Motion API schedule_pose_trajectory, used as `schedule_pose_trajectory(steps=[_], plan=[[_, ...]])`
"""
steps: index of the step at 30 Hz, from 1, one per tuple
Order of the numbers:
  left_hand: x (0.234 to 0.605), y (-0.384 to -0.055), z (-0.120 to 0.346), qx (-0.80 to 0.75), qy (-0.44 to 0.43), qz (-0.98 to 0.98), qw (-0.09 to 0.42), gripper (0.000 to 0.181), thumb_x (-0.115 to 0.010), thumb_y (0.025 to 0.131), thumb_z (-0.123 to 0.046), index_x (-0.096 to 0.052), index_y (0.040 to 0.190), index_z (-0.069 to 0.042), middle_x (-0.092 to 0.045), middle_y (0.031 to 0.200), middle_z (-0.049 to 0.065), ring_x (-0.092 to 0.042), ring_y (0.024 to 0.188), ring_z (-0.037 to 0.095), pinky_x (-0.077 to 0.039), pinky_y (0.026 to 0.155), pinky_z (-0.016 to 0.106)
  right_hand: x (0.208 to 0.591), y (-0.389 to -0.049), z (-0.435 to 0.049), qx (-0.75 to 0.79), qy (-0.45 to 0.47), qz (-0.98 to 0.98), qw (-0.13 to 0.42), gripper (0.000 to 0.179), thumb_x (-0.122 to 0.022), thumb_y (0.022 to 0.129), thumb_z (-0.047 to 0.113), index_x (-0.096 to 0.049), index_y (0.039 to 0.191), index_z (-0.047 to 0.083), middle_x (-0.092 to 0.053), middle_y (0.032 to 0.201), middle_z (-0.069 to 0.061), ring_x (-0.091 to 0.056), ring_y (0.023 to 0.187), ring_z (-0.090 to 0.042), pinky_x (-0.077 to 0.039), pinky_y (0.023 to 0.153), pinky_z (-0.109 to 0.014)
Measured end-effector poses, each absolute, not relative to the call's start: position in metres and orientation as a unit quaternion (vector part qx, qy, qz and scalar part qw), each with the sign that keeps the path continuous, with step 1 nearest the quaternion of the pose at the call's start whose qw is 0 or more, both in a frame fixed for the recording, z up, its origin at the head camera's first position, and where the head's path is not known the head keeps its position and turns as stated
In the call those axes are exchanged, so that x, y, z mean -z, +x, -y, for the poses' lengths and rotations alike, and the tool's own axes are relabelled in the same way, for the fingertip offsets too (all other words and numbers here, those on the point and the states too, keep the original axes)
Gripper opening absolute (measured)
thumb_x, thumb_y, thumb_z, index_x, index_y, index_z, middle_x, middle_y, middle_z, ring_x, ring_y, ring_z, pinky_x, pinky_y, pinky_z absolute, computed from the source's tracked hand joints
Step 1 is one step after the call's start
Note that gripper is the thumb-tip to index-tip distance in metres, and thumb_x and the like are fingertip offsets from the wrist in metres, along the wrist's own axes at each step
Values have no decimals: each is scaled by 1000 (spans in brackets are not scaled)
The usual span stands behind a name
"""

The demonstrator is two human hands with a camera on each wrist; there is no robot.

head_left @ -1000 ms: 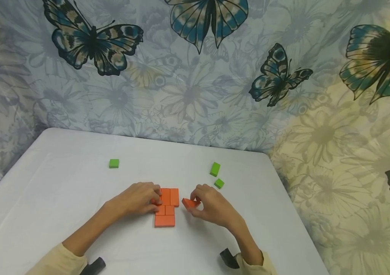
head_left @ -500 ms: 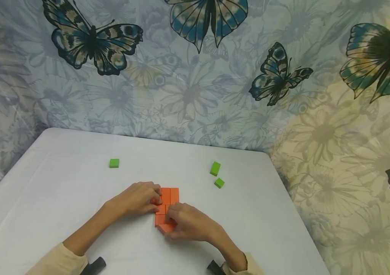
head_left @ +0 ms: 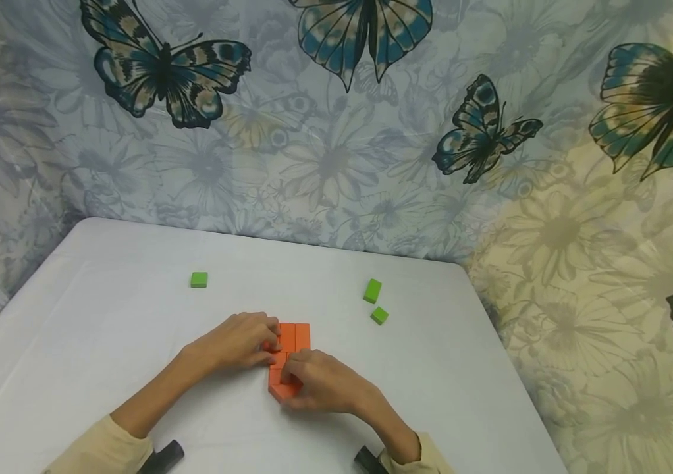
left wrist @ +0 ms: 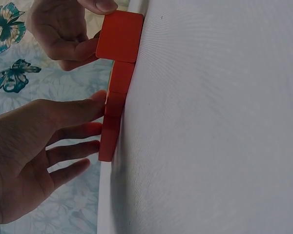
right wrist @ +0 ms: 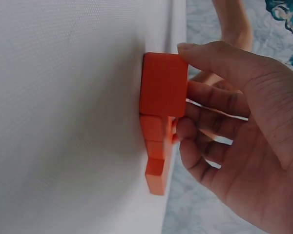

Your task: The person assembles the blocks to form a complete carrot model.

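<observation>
Orange blocks [head_left: 295, 336] lie side by side in a flat group on the white table. My left hand [head_left: 232, 342] rests at the group's left side, thumb and fingertips touching the blocks, the fingers fairly straight in the left wrist view. At the near end, my right hand [head_left: 327, 382] pinches one orange block [right wrist: 163, 85] between thumb and fingers. This block is tilted in the head view, its broad face turned toward the wrist cameras, right up against the group. The right hand hides part of the group in the head view.
One green block [head_left: 199, 280] lies at the back left of the table [head_left: 105, 316]. Farther right lie a green block [head_left: 373, 290] and a smaller-looking green block [head_left: 379, 315]. A butterfly-patterned wall covering [head_left: 330, 164] rises behind the table.
My right hand has carried its orange block from the right of the group to the near end, then shifted it slightly inward. The left hand has stayed in place.
</observation>
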State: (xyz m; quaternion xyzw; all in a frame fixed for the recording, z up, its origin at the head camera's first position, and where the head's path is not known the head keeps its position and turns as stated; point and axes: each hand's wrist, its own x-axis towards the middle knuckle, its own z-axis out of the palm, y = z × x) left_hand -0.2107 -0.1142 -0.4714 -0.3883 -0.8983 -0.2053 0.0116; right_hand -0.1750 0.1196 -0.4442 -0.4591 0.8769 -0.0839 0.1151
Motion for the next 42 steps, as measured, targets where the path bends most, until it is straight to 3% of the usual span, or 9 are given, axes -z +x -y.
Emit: schedule_pose_trajectory(steps=[9, 17, 22, 25, 28, 32, 36, 39, 42], plan=[[476, -210, 113, 198, -382, 902, 11, 12, -88, 85, -28, -85, 94, -22, -71, 98, -8, -65, 90, 12, -56, 78, 28, 443, -176, -120, 80, -478, -871, 83, 41, -81, 90, 49, -70, 111, 15, -63, 92, 9, -45, 76, 0, -34, 71, -10], [476, -209, 114, 193, -385, 902, 20, 9, -87, 86, -27, -84, 92, -21, -70, 98, -7, -63, 89, 11, -56, 77, 27, 445, -175, -116, 51, -487, -869, 78, 33, -80, 91, 46, -69, 101, 16, -48, 83, 10, -39, 71, -1, -28, 66, -12], [474, -209, 113, 181, -394, 901, 28, 7, -86, 86, -26, -84, 91, -21, -72, 99, -6, -64, 90, 13, -56, 82, 31, 440, -183, -122, 105, -450, -882, 92, 36, -77, 93, 47, -69, 108, 15, -64, 92, 9, -49, 78, -3, -39, 73, -12], [472, -208, 113, 167, -401, 900, 33, 7, -85, 87, -26, -84, 92, -20, -74, 100, -6, -65, 95, 15, -55, 94, 38, 431, -199, -134, 151, -389, -904, 90, 33, -74, 97, 39, -70, 115, 12, -71, 102, 2, -58, 88, -9, -49, 80, -19], [469, -206, 111, 158, -406, 899, 34, 9, -83, 89, -25, -84, 96, -19, -75, 100, -5, -65, 98, 17, -52, 101, 44, 426, -225, -151, 163, -318, -933, 33, 31, -73, 99, 29, -71, 118, 5, -71, 107, -9, -64, 96, -21, -56, 83, -32], [466, -203, 109, 158, -401, 902, 25, 13, -84, 89, -23, -83, 100, -16, -73, 101, -2, -62, 93, 16, -54, 95, 41, 437, -262, -177, 96, -225, -968, -46, 38, -72, 99, 23, -68, 124, -6, -68, 122, -22, -66, 112, -37, -58, 93, -50], [462, -199, 107, 168, -396, 903, 5, 16, -83, 90, -21, -82, 103, -12, -69, 105, 0, -60, 93, 14, -56, 90, 35, 453, -276, -194, 24, -194, -981, -10, 41, -73, 98, 23, -67, 122, -10, -60, 139, -30, -58, 128, -51, -55, 97, -62], [459, -196, 106, 183, -391, 901, -27, 18, -81, 92, -21, -81, 107, -11, -66, 104, -1, -57, 91, 11, -55, 84, 28, 458, -274, -199, 38, -201, -979, 10, 34, -74, 97, 22, -72, 115, -7, -64, 137, -27, -62, 122, -51, -56, 91, -63], [455, -194, 107, 194, -387, 900, -50, 17, -79, 94, -21, -81, 107, -11, -63, 100, -1, -52, 89, 9, -53, 80, 24, 458, -274, -198, 71, -211, -975, -23, 29, -75, 96, 18, -74, 117, -1, -70, 125, -21, -68, 110, -44, -58, 84, -57]])
